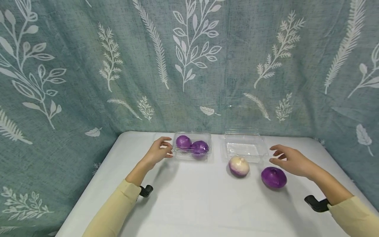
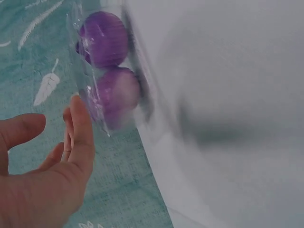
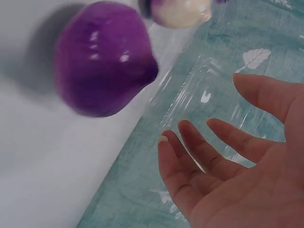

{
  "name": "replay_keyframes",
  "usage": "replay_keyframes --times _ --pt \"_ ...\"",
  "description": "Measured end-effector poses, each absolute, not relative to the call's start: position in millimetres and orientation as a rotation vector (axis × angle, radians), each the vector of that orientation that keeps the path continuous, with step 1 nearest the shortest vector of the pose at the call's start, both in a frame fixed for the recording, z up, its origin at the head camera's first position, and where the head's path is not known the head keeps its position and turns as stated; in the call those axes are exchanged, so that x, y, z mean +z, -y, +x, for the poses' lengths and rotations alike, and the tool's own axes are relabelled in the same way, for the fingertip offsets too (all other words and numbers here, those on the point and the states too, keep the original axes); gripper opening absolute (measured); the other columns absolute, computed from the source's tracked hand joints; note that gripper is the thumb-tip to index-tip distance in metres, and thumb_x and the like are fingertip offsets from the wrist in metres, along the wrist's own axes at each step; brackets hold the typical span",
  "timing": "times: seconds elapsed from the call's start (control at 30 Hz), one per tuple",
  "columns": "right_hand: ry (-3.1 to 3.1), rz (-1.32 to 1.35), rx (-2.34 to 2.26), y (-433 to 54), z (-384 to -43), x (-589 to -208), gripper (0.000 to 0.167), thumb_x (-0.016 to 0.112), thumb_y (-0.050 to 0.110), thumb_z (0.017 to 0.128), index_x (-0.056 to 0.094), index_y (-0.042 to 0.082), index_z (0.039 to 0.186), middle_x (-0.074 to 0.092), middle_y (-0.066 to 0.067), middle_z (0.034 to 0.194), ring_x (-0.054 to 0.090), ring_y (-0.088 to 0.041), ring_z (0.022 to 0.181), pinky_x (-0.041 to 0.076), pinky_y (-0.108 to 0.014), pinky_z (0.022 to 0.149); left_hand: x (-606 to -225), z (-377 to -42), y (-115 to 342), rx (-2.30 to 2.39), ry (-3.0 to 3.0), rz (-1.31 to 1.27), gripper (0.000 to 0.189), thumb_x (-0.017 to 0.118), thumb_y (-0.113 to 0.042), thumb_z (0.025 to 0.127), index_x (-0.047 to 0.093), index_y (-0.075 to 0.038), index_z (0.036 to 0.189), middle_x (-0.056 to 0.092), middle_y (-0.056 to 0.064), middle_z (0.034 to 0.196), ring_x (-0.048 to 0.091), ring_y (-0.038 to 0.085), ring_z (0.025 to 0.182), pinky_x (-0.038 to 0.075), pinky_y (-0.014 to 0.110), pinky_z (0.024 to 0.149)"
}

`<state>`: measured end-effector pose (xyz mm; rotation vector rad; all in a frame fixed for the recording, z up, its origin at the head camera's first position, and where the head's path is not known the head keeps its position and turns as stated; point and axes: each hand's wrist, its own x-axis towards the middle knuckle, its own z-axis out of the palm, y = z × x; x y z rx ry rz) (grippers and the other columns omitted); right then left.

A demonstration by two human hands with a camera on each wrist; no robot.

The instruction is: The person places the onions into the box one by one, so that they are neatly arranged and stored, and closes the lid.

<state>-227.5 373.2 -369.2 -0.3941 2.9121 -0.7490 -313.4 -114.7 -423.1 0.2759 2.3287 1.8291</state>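
My left hand (image 1: 160,152) is at the left end of a clear plastic box (image 1: 192,134), its fingers (image 2: 81,126) loosely bent with nothing between them. Two round purple vegetables, like onions, lie inside: one on the left (image 1: 183,142) and one on the right (image 1: 199,147). My right hand (image 1: 291,160) hovers, relaxed and holding nothing, just right of a second clear box (image 1: 242,148), which stands with its lid up. Below that hand sits a glossy purple onion (image 1: 273,177) with a pointed tip. A white-and-purple turnip (image 1: 239,166) rests by the second box's front edge.
A white-covered table (image 1: 189,197) carries everything. Behind it and along both sides hangs a green-blue curtain (image 1: 207,108) with white leaf prints. Black wrist mounts (image 1: 316,203) project from beside both sleeves.
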Motion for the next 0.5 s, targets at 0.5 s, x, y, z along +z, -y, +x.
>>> replay_keyframes --times 0.5 --pt "-2.803 -0.256 -0.813 -414.3 -218.2 -397.1 0.07 0.069 0.034 0.099 0.04 -0.012 0.144 0.051 -0.04 0.134 0.058 -0.052 0.116 0.062 -0.054 0.083 -407.9 -309.6 42.7 1.802 -2.278 0.481 0.053 0.063 -0.008 0.101 0.043 -0.003 0.151 0.05 0.02 0.141 0.061 0.036 0.119 0.062 0.041 0.097"
